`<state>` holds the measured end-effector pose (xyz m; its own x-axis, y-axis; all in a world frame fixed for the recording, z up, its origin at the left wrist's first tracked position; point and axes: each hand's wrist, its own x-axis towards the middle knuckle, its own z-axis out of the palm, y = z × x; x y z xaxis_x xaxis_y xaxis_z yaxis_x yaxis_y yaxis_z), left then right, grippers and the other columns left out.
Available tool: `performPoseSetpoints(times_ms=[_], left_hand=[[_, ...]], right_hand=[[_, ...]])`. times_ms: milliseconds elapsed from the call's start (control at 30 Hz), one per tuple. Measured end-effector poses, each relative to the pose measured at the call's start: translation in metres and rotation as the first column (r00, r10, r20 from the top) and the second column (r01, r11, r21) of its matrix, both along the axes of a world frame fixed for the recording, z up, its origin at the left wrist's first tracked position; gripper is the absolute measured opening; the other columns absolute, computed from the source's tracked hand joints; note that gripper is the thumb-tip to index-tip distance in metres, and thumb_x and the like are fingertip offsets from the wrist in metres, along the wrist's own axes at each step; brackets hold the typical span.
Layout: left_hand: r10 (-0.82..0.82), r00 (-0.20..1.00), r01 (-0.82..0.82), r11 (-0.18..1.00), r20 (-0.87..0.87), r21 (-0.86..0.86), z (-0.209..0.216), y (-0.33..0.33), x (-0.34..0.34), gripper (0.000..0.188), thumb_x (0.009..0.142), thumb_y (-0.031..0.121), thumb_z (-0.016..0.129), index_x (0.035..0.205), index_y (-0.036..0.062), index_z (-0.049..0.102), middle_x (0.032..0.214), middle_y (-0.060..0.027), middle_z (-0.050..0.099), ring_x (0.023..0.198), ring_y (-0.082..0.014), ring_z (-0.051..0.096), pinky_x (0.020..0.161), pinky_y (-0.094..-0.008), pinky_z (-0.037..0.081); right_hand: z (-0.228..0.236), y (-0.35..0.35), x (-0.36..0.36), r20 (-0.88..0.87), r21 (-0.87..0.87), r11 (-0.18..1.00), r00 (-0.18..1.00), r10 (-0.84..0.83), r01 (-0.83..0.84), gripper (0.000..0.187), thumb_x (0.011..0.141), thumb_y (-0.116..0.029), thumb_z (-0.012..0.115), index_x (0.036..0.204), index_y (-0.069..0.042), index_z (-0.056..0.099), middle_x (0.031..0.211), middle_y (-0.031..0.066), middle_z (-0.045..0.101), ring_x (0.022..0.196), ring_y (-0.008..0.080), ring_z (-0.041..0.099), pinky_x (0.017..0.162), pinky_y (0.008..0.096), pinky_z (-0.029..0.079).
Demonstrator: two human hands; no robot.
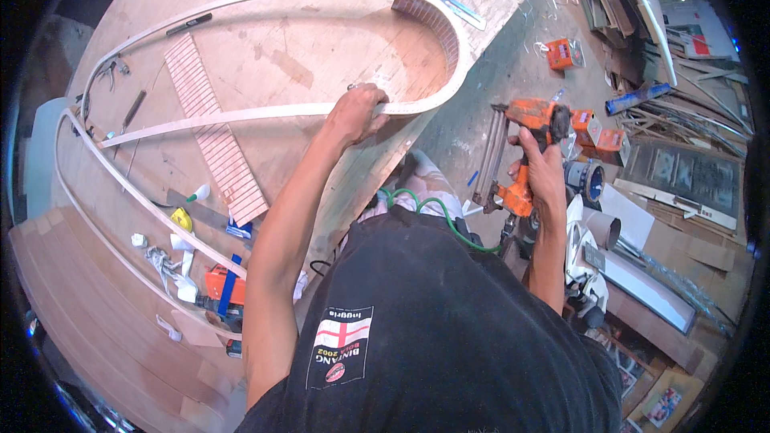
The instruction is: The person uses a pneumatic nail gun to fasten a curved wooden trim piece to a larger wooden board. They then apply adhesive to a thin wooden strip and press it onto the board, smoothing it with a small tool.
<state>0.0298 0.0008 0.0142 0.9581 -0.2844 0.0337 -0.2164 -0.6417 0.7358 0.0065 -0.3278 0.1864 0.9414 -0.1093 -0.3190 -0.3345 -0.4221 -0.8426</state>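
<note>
A long, rounded frame of bent pale strip (257,115) lies on a wooden worktop (273,60). My left hand (358,115) is closed over its near side, close to the rounded right end. A piece with many parallel grooves (429,16) lines the inside of that bend. Out to the right, off the worktop's edge, my right hand (544,167) grips an orange and black nail gun (529,115). Its slim magazine points toward the worktop, and a green air hose (437,207) runs across my front. A grooved wooden board (210,116) lies slantwise beneath the frame's near side.
Pliers (116,70), a black-handled tool (134,111) and a second curved strip (152,220) lie to the left. Orange boxes (564,54) stand on the floor at right, near a blue roll (638,99) and stacked scrap wood (618,12). An orange power tool (224,285) sits lower left.
</note>
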Motion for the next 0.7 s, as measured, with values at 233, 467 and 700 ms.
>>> performPoseSetpoints(times_ms=[233,467,700], left_hand=[[0.045,0.998,-0.042,0.996,-0.042,0.079,0.013,-0.009,0.003,0.026,0.075,0.013,0.079,0.096,0.0023,0.068,0.099,-0.0175,0.067,0.101,-0.0377,0.066,0.088,-0.0466,0.055],[0.096,0.994,-0.085,0.982,-0.058,0.167,0.023,-0.016,0.004,0.033,0.067,0.012,0.083,0.094,0.0047,0.065,0.097,-0.0137,0.065,0.099,-0.0366,0.064,0.085,-0.0472,0.054],[0.300,0.954,-0.264,0.803,0.021,0.535,0.041,-0.048,-0.015,0.016,0.074,0.014,0.072,0.090,0.0120,0.070,0.098,-0.0022,0.066,0.106,-0.0237,0.064,0.096,-0.0431,0.048]], right_hand=[[-0.018,-0.046,0.067,0.010,0.080,0.996,0.999,-0.036,0.035,0.047,0.101,-0.040,0.066,0.131,-0.004,0.061,0.100,0.0107,0.069,0.051,0.0122,0.060,0.043,0.0254,0.046],[-0.037,-0.053,0.192,0.048,0.193,0.976,0.995,0.092,-0.100,0.042,0.102,-0.036,0.065,0.129,-0.004,0.063,0.099,0.0094,0.070,0.052,0.0122,0.061,0.043,0.0254,0.047],[-0.036,-0.042,0.290,0.086,0.417,0.885,0.978,0.191,-0.209,0.043,0.105,-0.030,0.061,0.137,0.000,0.057,0.120,0.0104,0.068,0.087,0.0136,0.066,0.051,0.0248,0.052]])
